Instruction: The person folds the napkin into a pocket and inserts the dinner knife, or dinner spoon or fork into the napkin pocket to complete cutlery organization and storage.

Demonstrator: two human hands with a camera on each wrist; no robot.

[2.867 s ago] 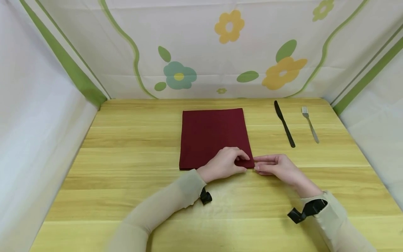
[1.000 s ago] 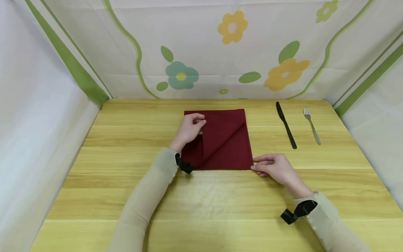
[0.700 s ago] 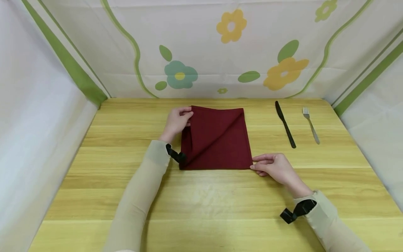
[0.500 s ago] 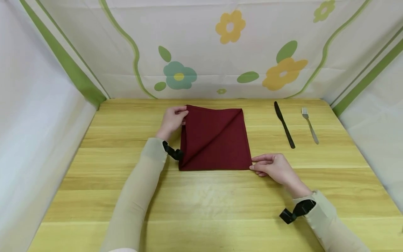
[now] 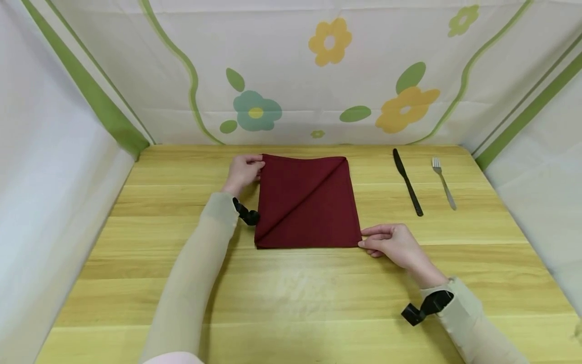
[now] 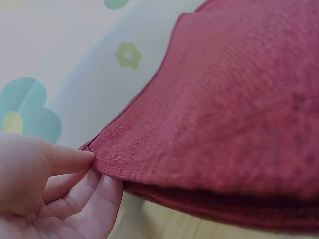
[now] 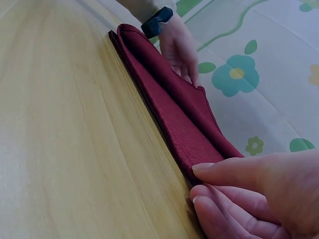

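Observation:
A dark red napkin (image 5: 309,202) lies flat on the wooden table (image 5: 291,293), its top layer folded along a diagonal crease from the far right corner to the near left one. My left hand (image 5: 260,164) pinches the folded layer's corner at the napkin's far left corner; the left wrist view shows thumb and fingers (image 6: 75,169) closed on that edge of the napkin (image 6: 224,109). My right hand (image 5: 364,240) pinches the near right corner, with the thumb (image 7: 229,172) on top of the napkin (image 7: 179,124).
A black knife (image 5: 406,182) and a silver fork (image 5: 443,183) lie side by side at the far right of the table. Flower-patterned cloth walls (image 5: 291,76) close in the back and both sides.
My left hand carried the top layer's corner from the near right across to the far left corner and lowered it, making the diagonal fold. My right hand stayed at its corner.

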